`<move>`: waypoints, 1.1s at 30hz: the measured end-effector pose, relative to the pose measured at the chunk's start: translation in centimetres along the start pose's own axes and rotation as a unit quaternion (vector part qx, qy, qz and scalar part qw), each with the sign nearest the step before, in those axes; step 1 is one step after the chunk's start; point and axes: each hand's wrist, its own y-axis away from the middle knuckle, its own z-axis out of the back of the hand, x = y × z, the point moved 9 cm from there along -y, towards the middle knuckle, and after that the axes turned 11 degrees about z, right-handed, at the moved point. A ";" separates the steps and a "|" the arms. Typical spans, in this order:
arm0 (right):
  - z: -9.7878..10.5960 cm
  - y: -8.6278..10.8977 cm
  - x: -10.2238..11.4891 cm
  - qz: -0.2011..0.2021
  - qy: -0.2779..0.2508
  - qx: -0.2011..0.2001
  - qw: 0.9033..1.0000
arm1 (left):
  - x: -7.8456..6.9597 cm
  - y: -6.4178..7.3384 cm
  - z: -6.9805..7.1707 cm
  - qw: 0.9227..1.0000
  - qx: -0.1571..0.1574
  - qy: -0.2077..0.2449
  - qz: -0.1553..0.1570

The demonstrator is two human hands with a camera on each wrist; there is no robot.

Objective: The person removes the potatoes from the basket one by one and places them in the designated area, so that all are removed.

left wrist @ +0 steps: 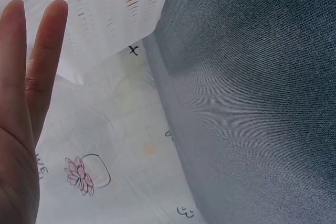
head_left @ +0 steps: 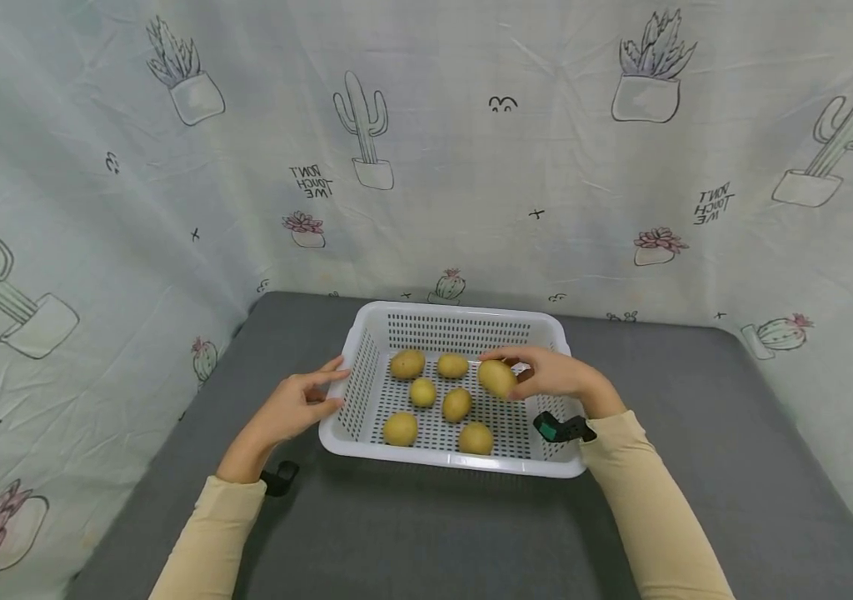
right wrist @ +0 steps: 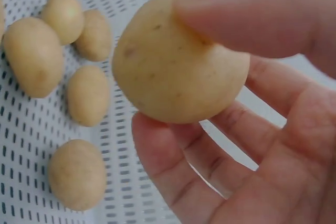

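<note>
A white perforated plastic basket (head_left: 456, 461) sits on the grey table, with several potatoes (head_left: 400, 429) spread over its floor. My right hand (head_left: 557, 372) pinches a potato (right wrist: 178, 59) between thumb and fingertips, above the right part of the basket. Skin specks show on it in the right wrist view. At the basket's left end is my left hand (head_left: 291, 408), its fingertips right at the rim. Two of its fingers (left wrist: 46, 59) look straight beside the slotted outer wall in the left wrist view.
A grey cloth-covered table (head_left: 426, 533) extends around the basket. Behind and beside it hangs a pale curtain (head_left: 464, 167) printed with cacti. Black straps with small devices (head_left: 563, 427) are on both wrists.
</note>
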 end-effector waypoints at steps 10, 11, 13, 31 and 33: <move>2.6 3.1 2.0 0.064 -0.020 -0.088 0.994 | 0.3 0.0 -0.1 1.000 0.004 0.016 0.008; 2.9 3.5 2.0 0.068 -0.023 -0.099 0.992 | 0.3 0.0 -0.1 1.000 0.005 0.018 0.011; 3.4 4.3 2.0 0.068 -0.030 -0.119 0.990 | 0.3 0.0 0.0 1.000 0.004 0.021 0.013; 5.3 10.4 1.5 0.108 -0.081 -0.207 0.969 | 0.4 0.0 0.1 1.000 0.002 0.023 0.021; 5.4 11.1 1.3 0.113 -0.087 -0.218 0.965 | 0.2 0.1 0.1 0.999 0.002 0.022 0.023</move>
